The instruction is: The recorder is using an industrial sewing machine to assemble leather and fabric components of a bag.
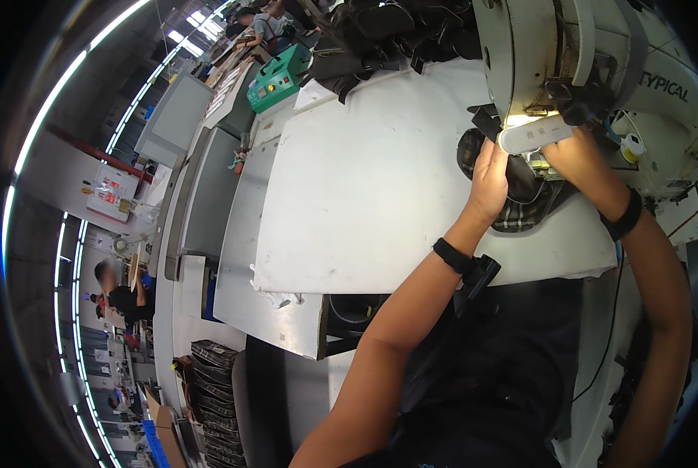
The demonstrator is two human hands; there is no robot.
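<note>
A dark fabric piece with plaid cloth [518, 216] lies bunched beneath the head of a sewing machine [532, 58]. My left hand [489, 183] holds its near-left part, fingers pointing up toward the lit needle area. On the piece's right side, my right hand [583, 160] is curled at the edge; its fingertips are partly hidden. A pale elongated bar-shaped part [535, 134] crosses in front of the needle area, covering the stitching point. I cannot make out what the fabric piece is part of.
The white tabletop [364, 179] spreads left of the machine. Dark bundled pieces [396, 35] are heaped at its far edge, near a green box-shaped device [279, 78]. Stacked plaid pieces [212, 398] stand at lower left. Other people work farther off at left.
</note>
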